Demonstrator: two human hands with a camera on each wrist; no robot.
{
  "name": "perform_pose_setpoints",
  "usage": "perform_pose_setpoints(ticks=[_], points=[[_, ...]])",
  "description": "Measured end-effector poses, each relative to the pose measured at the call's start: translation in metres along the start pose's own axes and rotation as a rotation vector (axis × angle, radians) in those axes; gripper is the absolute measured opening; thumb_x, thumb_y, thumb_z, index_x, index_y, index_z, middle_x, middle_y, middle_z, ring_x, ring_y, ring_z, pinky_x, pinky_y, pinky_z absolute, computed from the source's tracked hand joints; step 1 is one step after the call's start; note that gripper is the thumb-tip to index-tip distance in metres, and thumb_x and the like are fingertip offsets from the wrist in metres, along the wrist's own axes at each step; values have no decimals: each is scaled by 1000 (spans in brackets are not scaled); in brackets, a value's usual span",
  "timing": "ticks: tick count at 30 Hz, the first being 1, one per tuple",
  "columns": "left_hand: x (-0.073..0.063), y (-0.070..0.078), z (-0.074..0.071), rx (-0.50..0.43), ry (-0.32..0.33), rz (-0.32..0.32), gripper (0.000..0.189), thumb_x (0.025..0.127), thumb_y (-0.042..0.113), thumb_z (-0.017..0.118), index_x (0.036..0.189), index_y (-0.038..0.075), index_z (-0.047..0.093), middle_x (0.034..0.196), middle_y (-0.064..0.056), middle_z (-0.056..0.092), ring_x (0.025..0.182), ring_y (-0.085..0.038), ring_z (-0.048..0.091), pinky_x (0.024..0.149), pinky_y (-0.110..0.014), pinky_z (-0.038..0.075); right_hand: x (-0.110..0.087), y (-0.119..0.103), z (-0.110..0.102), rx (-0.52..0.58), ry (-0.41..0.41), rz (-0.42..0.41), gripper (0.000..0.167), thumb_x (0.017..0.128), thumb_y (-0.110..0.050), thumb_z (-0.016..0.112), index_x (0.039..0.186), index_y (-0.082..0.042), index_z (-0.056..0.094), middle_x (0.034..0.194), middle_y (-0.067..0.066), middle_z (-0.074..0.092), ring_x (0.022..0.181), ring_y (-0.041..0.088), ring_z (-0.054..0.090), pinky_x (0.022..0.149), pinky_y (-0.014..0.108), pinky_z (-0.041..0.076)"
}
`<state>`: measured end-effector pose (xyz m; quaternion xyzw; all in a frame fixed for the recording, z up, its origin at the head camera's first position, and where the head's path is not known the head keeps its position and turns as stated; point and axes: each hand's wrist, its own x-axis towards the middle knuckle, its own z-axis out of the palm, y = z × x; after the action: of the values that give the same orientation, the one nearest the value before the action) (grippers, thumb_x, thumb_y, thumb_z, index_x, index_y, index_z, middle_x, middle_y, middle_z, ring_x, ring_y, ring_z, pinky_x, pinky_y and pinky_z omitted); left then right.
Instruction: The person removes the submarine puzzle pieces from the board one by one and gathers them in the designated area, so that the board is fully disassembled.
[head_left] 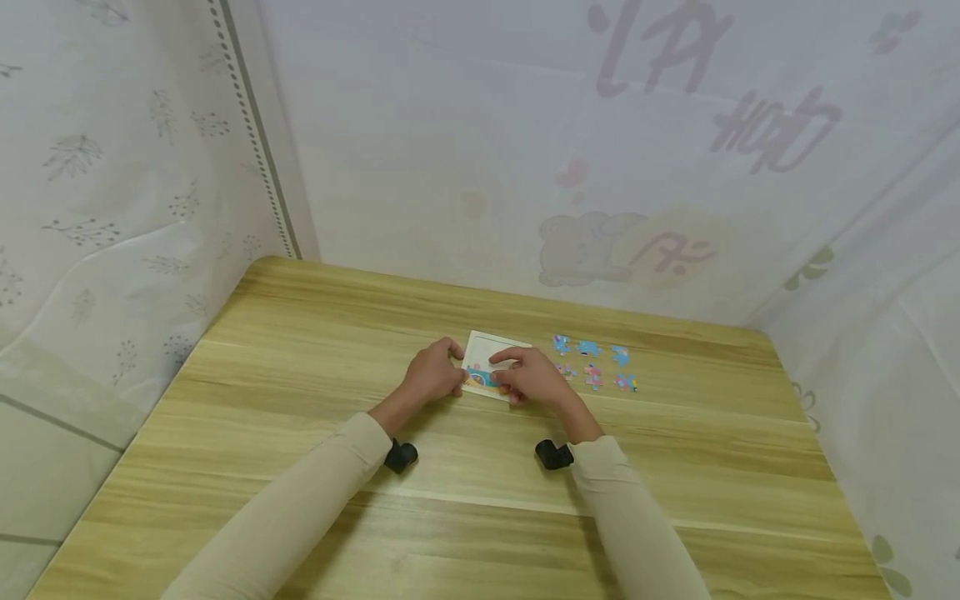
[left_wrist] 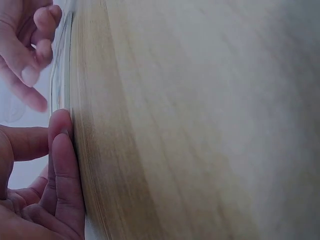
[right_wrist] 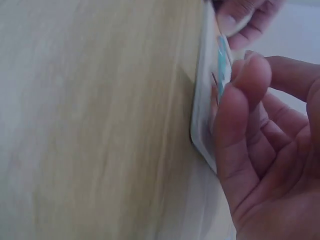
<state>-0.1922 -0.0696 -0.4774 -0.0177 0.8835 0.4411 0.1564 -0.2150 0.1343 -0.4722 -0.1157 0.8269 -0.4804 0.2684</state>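
A white square puzzle board (head_left: 491, 343) lies on the table with a blue and orange picture strip (head_left: 477, 378) along its near side. My left hand (head_left: 435, 372) grips the board's left edge, fingers along the rim in the left wrist view. Over the right part of the board is my right hand (head_left: 534, 377), its index finger stretched out and its lower fingers bent. In the right wrist view, the right fingertips (right_wrist: 235, 107) are close to a teal-printed piece (right_wrist: 221, 62) on the board; contact is hard to tell. Nothing shows clearly pinched between them.
Right of the board lie several loose blue puzzle pieces (head_left: 588, 348) and, nearer, several pink ones (head_left: 593, 377). The wooden table (head_left: 465, 517) meets a printed white curtain (head_left: 420, 167) at the back. Black wrist devices (head_left: 553, 455) sit by both cuffs.
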Motion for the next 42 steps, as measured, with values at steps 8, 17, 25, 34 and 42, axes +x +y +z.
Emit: perform_pose_setpoints(ticks=[8, 17, 25, 34, 42], points=[[0, 0, 0, -12, 0, -1, 31, 89, 11, 66, 117, 4, 54, 60, -3, 66, 53, -15, 65, 56, -25, 41, 5, -10, 14, -264, 44, -29, 38, 92, -20, 66, 129, -15, 62, 52, 0, 50, 39, 12, 43, 45, 26, 36], [1, -1, 0, -22, 0, -4, 31, 89, 11, 65, 117, 4, 54, 60, -3, 67, 54, -15, 65, 56, -26, 41, 10, -17, 23, -359, 53, -38, 33, 92, -18, 66, 124, -14, 64, 48, -1, 49, 37, 12, 45, 44, 24, 36], [3, -3, 0, -43, 9, 16, 29, 90, 8, 63, 116, 3, 54, 59, -2, 66, 52, -15, 65, 54, -26, 42, 16, -20, 25, -294, 39, 9, 24, 91, -12, 64, 115, -11, 61, 46, -1, 46, 39, 13, 42, 48, 26, 38], [4, -6, 0, -32, 11, 36, 27, 89, 7, 59, 115, 2, 54, 60, -2, 66, 52, -15, 64, 52, -25, 41, 18, -14, 22, -124, -35, -56, 24, 92, -5, 59, 114, -7, 50, 45, -1, 43, 38, 13, 38, 45, 25, 34], [5, -6, 1, -42, 13, 18, 26, 89, 7, 60, 115, 3, 55, 60, -3, 66, 51, -15, 64, 49, -23, 40, 17, -11, 19, -37, -77, -54, 27, 91, -5, 58, 114, -7, 45, 50, 1, 46, 41, 15, 42, 51, 28, 40]])
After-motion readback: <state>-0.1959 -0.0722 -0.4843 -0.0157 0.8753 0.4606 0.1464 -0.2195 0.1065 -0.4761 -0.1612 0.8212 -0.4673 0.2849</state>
